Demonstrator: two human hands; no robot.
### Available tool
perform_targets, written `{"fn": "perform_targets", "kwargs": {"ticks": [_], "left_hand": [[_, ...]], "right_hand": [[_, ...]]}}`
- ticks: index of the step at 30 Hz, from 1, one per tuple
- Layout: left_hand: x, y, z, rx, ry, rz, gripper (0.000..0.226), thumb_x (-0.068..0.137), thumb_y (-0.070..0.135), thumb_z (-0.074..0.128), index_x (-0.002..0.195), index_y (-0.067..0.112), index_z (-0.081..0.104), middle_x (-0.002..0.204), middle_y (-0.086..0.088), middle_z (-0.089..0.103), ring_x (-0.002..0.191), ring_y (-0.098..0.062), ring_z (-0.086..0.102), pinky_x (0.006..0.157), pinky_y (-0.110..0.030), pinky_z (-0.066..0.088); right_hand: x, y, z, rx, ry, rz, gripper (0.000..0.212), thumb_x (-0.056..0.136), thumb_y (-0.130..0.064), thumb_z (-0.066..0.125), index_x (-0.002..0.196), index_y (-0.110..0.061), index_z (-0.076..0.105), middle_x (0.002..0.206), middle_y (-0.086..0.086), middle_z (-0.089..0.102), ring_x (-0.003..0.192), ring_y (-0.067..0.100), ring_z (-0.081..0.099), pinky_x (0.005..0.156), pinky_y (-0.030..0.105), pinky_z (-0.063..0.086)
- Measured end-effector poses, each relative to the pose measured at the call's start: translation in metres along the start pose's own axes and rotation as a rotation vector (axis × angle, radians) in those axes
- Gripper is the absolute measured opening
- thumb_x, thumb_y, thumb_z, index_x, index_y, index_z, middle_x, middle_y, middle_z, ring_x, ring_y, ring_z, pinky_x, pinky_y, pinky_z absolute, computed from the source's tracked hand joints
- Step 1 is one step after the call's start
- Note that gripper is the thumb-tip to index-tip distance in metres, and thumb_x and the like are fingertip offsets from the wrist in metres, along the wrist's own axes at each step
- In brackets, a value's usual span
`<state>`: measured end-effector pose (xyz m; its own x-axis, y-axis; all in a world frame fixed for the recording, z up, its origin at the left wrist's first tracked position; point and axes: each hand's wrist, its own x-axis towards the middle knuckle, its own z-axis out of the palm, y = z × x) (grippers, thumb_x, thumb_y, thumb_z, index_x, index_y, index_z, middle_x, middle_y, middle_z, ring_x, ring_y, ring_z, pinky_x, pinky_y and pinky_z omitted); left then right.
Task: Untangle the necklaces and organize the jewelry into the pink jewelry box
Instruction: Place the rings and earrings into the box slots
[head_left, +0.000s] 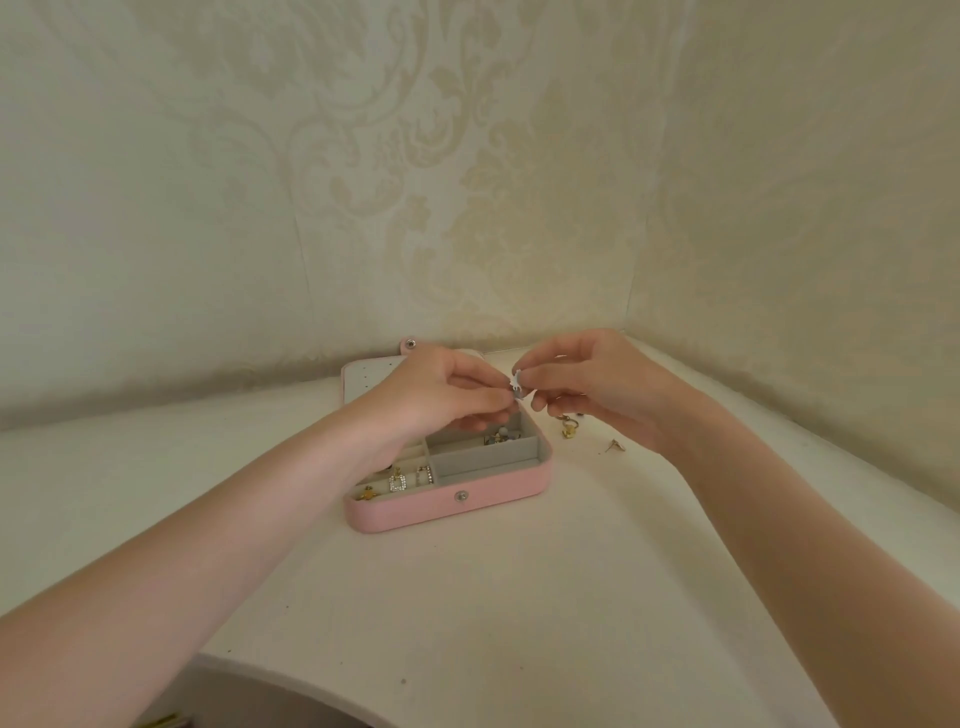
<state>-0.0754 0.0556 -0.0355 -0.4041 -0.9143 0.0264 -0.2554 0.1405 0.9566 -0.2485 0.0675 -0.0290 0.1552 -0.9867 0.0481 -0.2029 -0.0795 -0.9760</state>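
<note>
Damask-patterned cream wallpaper (467, 182) covered both walls of the corner, and a white tabletop (467, 597) ran into that corner, its near edge curving across the bottom left.

Both bare forearms reached in from the near edge and met above the far right corner of the pink jewelry box (452, 506). That box lay open near the tabletop's far edge, its lid (363, 384) tipped back toward the wall with a snap tab at the top. The left hand (441, 397) was curled, thumb and fingertips pinching a small silver piece of jewelry (516, 384); whether it was a pendant or an earring could not be told. The right hand (597, 387) pinched the same piece from the other side with thumb and forefinger, the remaining fingers bent loosely underneath. The piece hung in the air between the two hands, above the box.

Inside, grey dividers split the box into compartments. The long near-right compartment (485, 462) showed only its lining. Behind it, a compartment held a small cluster of blue and gold jewelry (501, 437). At the near left sat two square rhinestone earrings (410, 479) and a small gold piece (367, 493).

On the tabletop right of the box lay a gold ring-like item (570, 430) and, further right, a tiny stud earring (615, 445).
</note>
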Motion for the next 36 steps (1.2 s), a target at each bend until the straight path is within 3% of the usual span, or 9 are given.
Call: {"fn": "perform_targets", "kwargs": {"ticks": [8, 11, 15, 19, 23, 31, 34, 36], "left_hand": [[0.007, -0.003, -0.003, 0.212, 0.072, 0.064, 0.004, 0.083, 0.009, 0.067, 0.080, 0.010, 0.070, 0.060, 0.007, 0.068, 0.055, 0.003, 0.062, 0.053, -0.008, 0.046], [0.013, -0.005, -0.001, 0.370, 0.087, 0.121, 0.016, 0.078, 0.006, 0.071, 0.070, 0.019, 0.065, 0.060, 0.009, 0.066, 0.052, 0.005, 0.059, 0.057, -0.010, 0.047], [0.019, -0.011, 0.002, 0.519, 0.097, 0.163, 0.022, 0.075, 0.009, 0.072, 0.065, 0.026, 0.062, 0.065, 0.011, 0.064, 0.055, 0.008, 0.056, 0.068, -0.017, 0.049], [0.019, -0.013, 0.001, 0.632, 0.064, 0.167, 0.024, 0.078, 0.007, 0.066, 0.070, 0.029, 0.061, 0.070, 0.014, 0.062, 0.057, 0.008, 0.055, 0.064, -0.008, 0.043], [0.014, -0.008, -0.003, 0.701, 0.082, 0.154, 0.017, 0.084, 0.012, 0.062, 0.080, 0.029, 0.063, 0.075, 0.020, 0.059, 0.071, 0.001, 0.057, 0.063, -0.001, 0.036], [0.011, -0.004, -0.008, 0.729, 0.109, 0.184, 0.012, 0.085, 0.013, 0.062, 0.087, 0.023, 0.069, 0.073, 0.020, 0.054, 0.067, 0.006, 0.052, 0.059, 0.006, 0.031], [0.011, -0.004, -0.005, 0.705, 0.107, 0.201, 0.012, 0.086, 0.012, 0.061, 0.086, 0.021, 0.069, 0.072, 0.021, 0.055, 0.063, 0.010, 0.053, 0.059, 0.006, 0.031], [0.011, -0.003, -0.002, 0.637, 0.101, 0.221, 0.016, 0.085, 0.008, 0.061, 0.080, 0.022, 0.068, 0.073, 0.019, 0.061, 0.065, 0.012, 0.056, 0.062, 0.002, 0.034]], "right_hand": [[0.007, 0.006, -0.006, -0.096, 0.056, -0.025, 0.005, 0.084, -0.007, 0.067, 0.083, -0.010, 0.070, 0.078, 0.000, 0.067, 0.066, 0.009, 0.060, 0.062, 0.019, 0.049], [0.012, 0.009, -0.015, -0.164, 0.157, -0.047, 0.010, 0.085, -0.007, 0.063, 0.078, -0.011, 0.069, 0.078, 0.003, 0.067, 0.065, 0.012, 0.059, 0.063, 0.022, 0.048], [0.021, 0.022, -0.035, -0.799, 0.368, -0.086, 0.016, 0.086, -0.004, 0.055, 0.087, -0.011, 0.069, 0.086, 0.002, 0.065, 0.063, 0.010, 0.053, 0.053, 0.007, 0.040], [0.024, 0.043, -0.044, -0.968, 0.273, -0.007, 0.026, 0.087, -0.005, 0.055, 0.108, -0.014, 0.068, 0.109, 0.006, 0.063, 0.085, 0.013, 0.052, 0.072, 0.019, 0.036], [0.025, 0.052, -0.039, -0.991, 0.228, -0.059, 0.025, 0.088, -0.003, 0.054, 0.106, -0.009, 0.069, 0.106, 0.007, 0.062, 0.098, 0.021, 0.058, 0.071, 0.017, 0.034], [0.025, 0.054, -0.038, -1.036, 0.209, -0.093, 0.020, 0.080, 0.001, 0.053, 0.083, -0.007, 0.071, 0.075, -0.004, 0.057, 0.072, 0.013, 0.053, 0.054, 0.018, 0.038], [0.022, 0.047, -0.039, -0.876, 0.277, -0.095, 0.015, 0.080, -0.002, 0.056, 0.076, -0.006, 0.069, 0.070, -0.002, 0.061, 0.063, 0.012, 0.054, 0.054, 0.017, 0.039], [0.018, 0.035, -0.039, -0.611, 0.311, -0.055, 0.011, 0.081, -0.004, 0.060, 0.075, -0.007, 0.069, 0.073, 0.002, 0.065, 0.057, 0.009, 0.053, 0.051, 0.014, 0.041]]}}
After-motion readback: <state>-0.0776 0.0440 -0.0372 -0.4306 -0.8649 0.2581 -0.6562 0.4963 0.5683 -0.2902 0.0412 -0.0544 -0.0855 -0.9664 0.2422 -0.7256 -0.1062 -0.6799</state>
